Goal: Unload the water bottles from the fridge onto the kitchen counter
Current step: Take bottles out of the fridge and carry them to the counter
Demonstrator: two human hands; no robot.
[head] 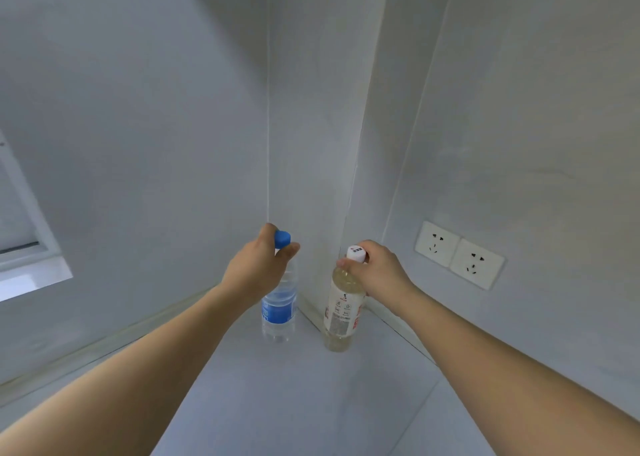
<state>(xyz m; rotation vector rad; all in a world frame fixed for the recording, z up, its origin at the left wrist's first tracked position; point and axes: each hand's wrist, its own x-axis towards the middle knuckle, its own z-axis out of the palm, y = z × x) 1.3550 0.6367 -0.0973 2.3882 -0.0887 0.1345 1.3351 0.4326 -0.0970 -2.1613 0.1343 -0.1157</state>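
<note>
Two bottles stand upright on the grey kitchen counter [277, 403], close to the wall corner. The clear water bottle [280, 308] has a blue cap and a blue label; my left hand [258, 265] grips its neck just below the cap. To its right is a bottle of pale yellow drink [341, 313] with a white cap and a white label. My right hand [379, 270] pinches that bottle at the cap and neck. The bases of both bottles touch the counter. The fridge is out of view.
Grey walls meet in a corner right behind the bottles. A double white wall socket [459, 255] sits on the right wall above the counter. A window frame [31, 248] shows at the far left. The counter stretches toward me between my forearms.
</note>
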